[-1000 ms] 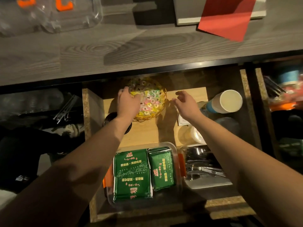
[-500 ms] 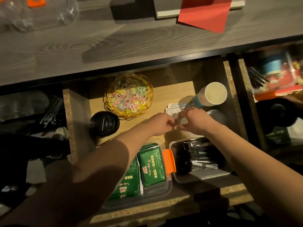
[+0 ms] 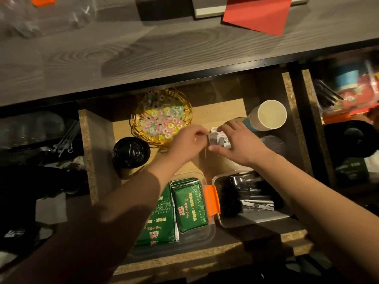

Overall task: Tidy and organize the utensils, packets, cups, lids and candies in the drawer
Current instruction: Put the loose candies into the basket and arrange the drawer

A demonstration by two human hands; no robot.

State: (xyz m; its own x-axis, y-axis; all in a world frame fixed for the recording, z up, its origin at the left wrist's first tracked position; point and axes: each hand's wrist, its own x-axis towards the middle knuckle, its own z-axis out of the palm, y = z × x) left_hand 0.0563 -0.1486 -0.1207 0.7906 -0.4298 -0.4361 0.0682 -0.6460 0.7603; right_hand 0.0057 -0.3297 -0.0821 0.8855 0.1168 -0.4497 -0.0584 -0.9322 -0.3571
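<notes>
Both hands have lifted a little from where they met half a second ago, and a small stack of white packets (image 3: 220, 138) now shows between them, raised off the drawer floor; the view has also swung slightly, so the basket sits nearer the middle.

At far left, the neighbouring compartment is dark, with only faint clear plastic shapes and thin pale sticks (image 3: 66, 138) to be made out. Inside the open drawer (image 3: 88, 152), a black cup lid (image 3: 131, 152) lies flat near the left wall. Behind it stands a gold wire basket (image 3: 143, 138) of wrapped ring candies (image 3: 162, 121). The left hand (image 3: 187, 143) has its fingers curled in at the stack's left edge; whether they pinch it or only touch cannot be told. The right hand (image 3: 239, 147) holds the stack between thumb below and curled fingers above, hiding most of the print. A paper cup (image 3: 269, 115) lies on its side just beyond, mouth toward the camera. Nearer, green packets (image 3: 189, 206) fill a clear box with an orange clip (image 3: 212, 198), partly covered by the left forearm. Beside it, a clear tray holds metal utensils (image 3: 249, 193), too shadowed to sort. The right compartment is blurred.
</notes>
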